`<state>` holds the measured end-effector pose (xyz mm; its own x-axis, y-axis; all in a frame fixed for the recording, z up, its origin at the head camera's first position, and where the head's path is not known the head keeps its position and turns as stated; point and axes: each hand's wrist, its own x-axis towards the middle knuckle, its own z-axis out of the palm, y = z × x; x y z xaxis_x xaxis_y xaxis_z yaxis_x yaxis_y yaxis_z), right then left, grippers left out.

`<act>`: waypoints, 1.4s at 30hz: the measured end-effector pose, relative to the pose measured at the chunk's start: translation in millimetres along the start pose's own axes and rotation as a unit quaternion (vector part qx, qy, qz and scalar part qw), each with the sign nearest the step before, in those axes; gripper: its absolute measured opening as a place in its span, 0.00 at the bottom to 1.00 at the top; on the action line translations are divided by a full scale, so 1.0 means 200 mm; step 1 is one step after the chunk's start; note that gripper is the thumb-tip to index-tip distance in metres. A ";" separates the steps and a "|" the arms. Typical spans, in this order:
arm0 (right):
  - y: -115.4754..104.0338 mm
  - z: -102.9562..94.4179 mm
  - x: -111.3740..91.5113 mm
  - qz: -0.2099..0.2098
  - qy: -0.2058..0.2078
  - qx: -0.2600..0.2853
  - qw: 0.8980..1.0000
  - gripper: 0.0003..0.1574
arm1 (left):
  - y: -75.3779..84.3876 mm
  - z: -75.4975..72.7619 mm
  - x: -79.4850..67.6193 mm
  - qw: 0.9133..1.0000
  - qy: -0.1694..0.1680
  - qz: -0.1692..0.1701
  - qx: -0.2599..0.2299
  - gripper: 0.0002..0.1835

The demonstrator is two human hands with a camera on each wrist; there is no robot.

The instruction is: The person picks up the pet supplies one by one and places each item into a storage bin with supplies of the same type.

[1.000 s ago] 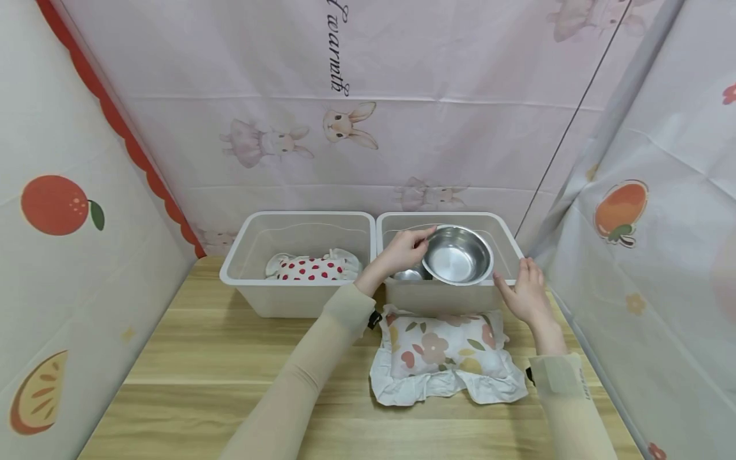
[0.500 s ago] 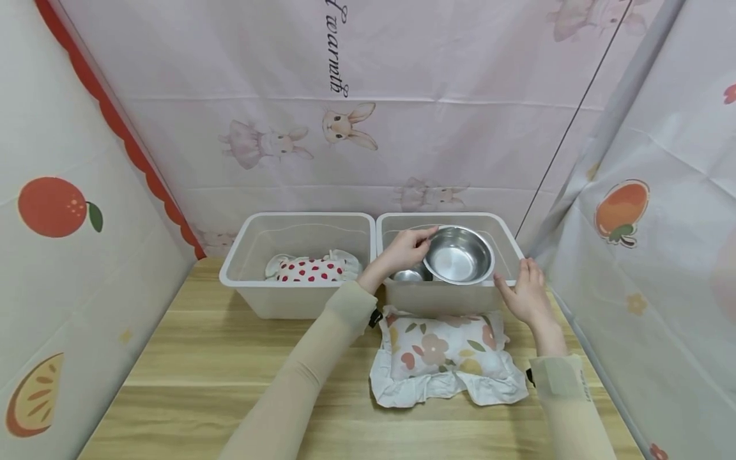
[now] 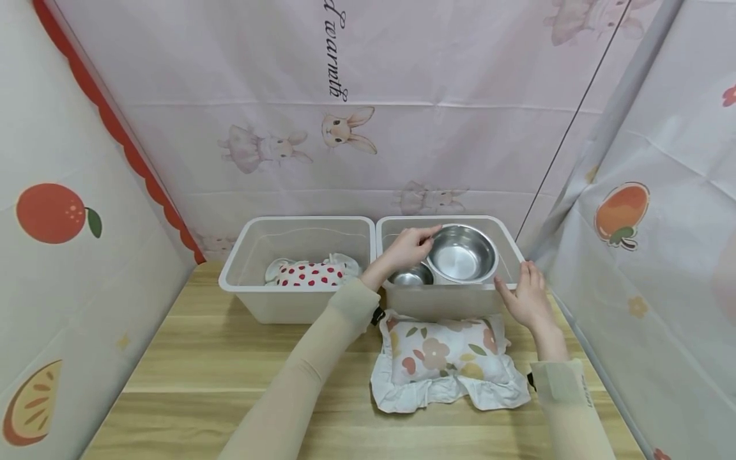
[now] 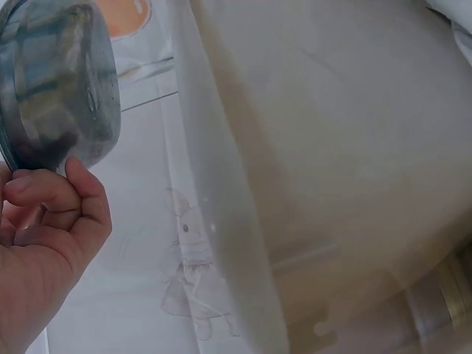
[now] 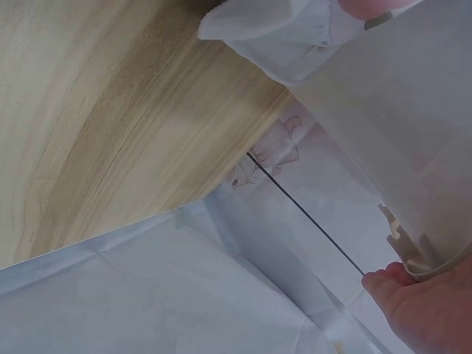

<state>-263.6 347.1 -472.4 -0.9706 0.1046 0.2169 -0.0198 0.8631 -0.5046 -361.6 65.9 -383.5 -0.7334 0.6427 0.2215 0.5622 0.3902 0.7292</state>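
Observation:
A steel bowl (image 3: 462, 253) tilts toward me, raised in the right-hand white plastic bin (image 3: 443, 300). My left hand (image 3: 409, 248) pinches its left rim between thumb and fingers; the left wrist view shows the bowl's shiny outer side (image 4: 70, 81) above the curled fingers. A smaller steel bowl (image 3: 413, 276) lies lower in that bin, below my left hand and partly hidden by the front wall. My right hand (image 3: 526, 294) rests on the bin's front right corner, fingers extended along the side rim and thumb at the front rim. In the right wrist view, fingertips touch the rim's outside.
A second white bin (image 3: 299, 289) stands beside it on the left, with a red-dotted white pillow (image 3: 310, 273) inside. A frilled floral pillow (image 3: 448, 358) lies on the wooden table (image 3: 230, 396) before the right bin. Printed cloth walls (image 3: 460, 64) enclose the back and sides.
The bowl has moved slightly to the right with my left hand, and more of the smaller bowl shows. My right hand stays at the bin's corner. The head view has shifted slightly.

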 end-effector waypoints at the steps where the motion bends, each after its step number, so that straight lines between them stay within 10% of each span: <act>1: 0.00 0.00 0.00 0.000 0.000 -0.001 1.000 0.56 | 0.00 0.00 0.01 1.000 0.000 0.002 0.000 0.25; 42: 0.02 0.01 0.00 0.003 0.003 0.011 1.000 0.56 | 0.03 -0.05 0.19 1.000 0.004 0.021 0.000 0.25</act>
<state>-263.8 349.9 -475.3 -0.9694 0.1119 0.2186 -0.0198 0.8519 -0.5234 -389.1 86.0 -363.8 -0.7119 0.6537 0.2567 0.5926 0.3631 0.7190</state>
